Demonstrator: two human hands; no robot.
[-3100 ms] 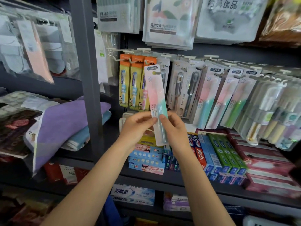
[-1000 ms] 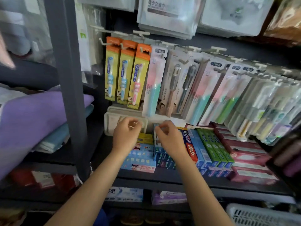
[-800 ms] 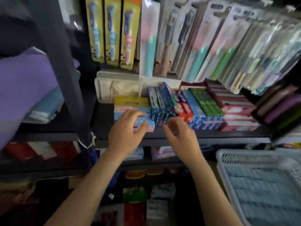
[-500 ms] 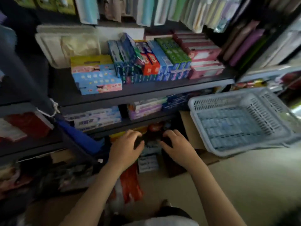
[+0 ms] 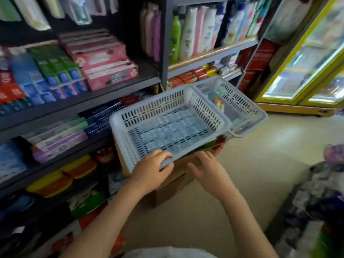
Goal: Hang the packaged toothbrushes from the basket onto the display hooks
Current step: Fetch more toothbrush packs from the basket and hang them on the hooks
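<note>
The left hand is gripping the near rim of the front basket, fingers curling over the edge, thumb underneath. At its three o'clock the right hand is reaching under that rim with fingers spread, holding nothing. This basket is showing only its bare slotted floor, so its share looks hung already. At one o'clock, touching it, the second basket is holding a few blurred packets, likely toothbrushes awaiting hanging. Hanging packs are just showing at eleven o'clock.
</note>
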